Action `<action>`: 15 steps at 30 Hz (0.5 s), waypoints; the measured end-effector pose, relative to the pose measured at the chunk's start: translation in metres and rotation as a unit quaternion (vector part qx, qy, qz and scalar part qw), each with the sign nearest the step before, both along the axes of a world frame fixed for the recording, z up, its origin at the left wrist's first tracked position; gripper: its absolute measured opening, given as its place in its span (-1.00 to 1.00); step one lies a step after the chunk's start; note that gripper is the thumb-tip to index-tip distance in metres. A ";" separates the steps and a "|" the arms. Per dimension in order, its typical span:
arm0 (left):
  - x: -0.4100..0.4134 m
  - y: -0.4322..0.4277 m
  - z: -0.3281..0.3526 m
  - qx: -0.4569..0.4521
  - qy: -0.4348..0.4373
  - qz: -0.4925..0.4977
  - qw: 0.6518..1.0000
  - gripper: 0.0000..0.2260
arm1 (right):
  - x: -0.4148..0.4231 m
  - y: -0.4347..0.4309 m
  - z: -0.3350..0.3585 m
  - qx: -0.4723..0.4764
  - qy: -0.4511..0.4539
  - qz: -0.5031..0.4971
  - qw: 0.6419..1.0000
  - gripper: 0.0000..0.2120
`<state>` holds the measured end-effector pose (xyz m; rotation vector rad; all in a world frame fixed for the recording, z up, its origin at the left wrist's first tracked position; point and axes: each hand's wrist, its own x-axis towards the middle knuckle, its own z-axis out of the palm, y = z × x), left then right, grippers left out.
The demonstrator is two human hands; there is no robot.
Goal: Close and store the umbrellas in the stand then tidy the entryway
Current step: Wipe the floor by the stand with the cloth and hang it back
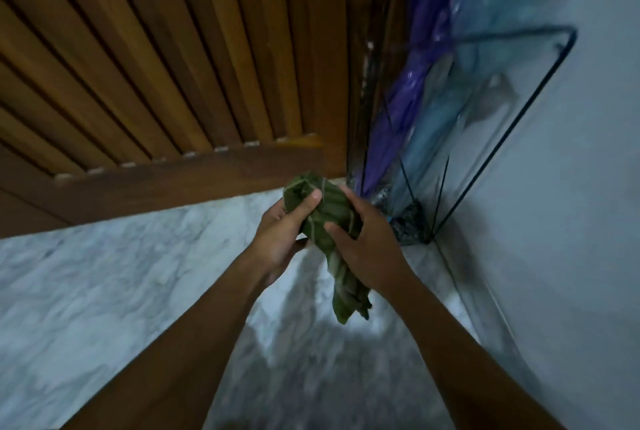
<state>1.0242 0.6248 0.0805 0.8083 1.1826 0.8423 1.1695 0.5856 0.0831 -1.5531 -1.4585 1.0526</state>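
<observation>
The floor (104, 274) is pale marble, and a brown wooden door (156, 59) with long slats stands at the back. In the corner, by the grey wall (588, 187), is a thin black wire stand (540, 90). Inside the stand are 2 closed umbrellas side by side: a purple umbrella (405, 100) and a see-through blue umbrella (460, 90). Their tips point down to the bottom of the stand. In front of the stand, both hands hold 1 green cloth (332, 218) with pale stripes. The left hand (284, 235) has its fingers curled around the top part. The right hand (367, 246) grips the middle, and the cloth's end hangs below it.
</observation>
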 end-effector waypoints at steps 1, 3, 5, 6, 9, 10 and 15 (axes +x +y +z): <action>-0.005 0.000 0.042 0.011 -0.007 0.011 1.000 -0.75 | -0.003 0.002 0.043 0.005 0.013 0.009 1.000 -0.46; -0.018 0.000 0.138 0.035 -0.010 0.027 0.999 -0.76 | -0.010 0.008 0.146 -0.001 0.032 0.043 0.999 -0.50; -0.031 -0.003 0.226 0.045 -0.007 0.029 0.999 -0.77 | -0.019 0.013 0.240 -0.020 0.045 0.083 0.995 -0.59; -0.041 -0.003 0.274 0.047 0.001 0.027 0.999 -0.77 | -0.025 0.018 0.292 -0.024 0.050 0.106 0.993 -0.65; -0.074 -0.008 0.420 0.064 0.017 0.003 0.998 -0.74 | -0.050 0.029 0.441 -0.044 0.065 0.148 0.986 -0.79; -0.086 -0.010 0.466 0.076 0.016 -0.001 0.997 -0.73 | -0.061 0.030 0.487 -0.046 0.064 0.163 0.984 -0.84; -0.155 -0.026 0.649 0.140 0.048 0.031 0.988 -0.75 | -0.122 0.037 0.676 -0.034 0.000 0.223 0.974 -0.87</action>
